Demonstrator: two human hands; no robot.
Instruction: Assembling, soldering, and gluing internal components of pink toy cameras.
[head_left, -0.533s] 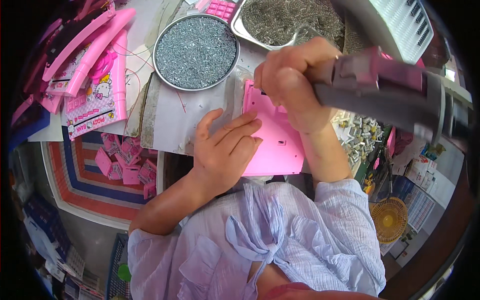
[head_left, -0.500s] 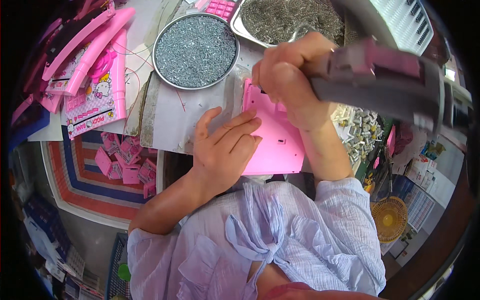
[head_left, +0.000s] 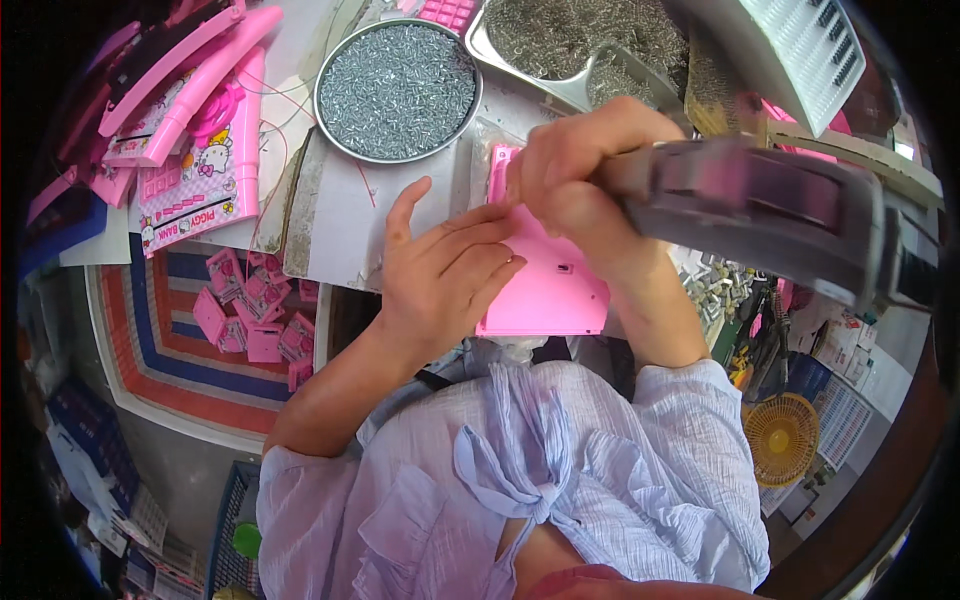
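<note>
Pink panel (head_left: 545, 305) lay beneath the right hand (head_left: 590, 170) and against the left hand's (head_left: 430, 275) fingertips. The right hand was closed around a grey-black tool (head_left: 770, 215), its tip hidden; the left hand lay with fingers extended, touching the panel without grasping it. Compared with half a second earlier, the right hand had shifted toward the wearer over the panel, close by the left index finger, while the panel had kept its place. That suggested the tool's position was being adjusted while the left hand steadied the piece. Beyond the hands, the rims of a round bowl (head_left: 400, 159) and a metal tray (head_left: 555, 90) limited reach. Pale sheet (head_left: 345, 225) left of the left hand offered some room; loose metal parts (head_left: 715, 282) crowded the right hand's right.
</note>
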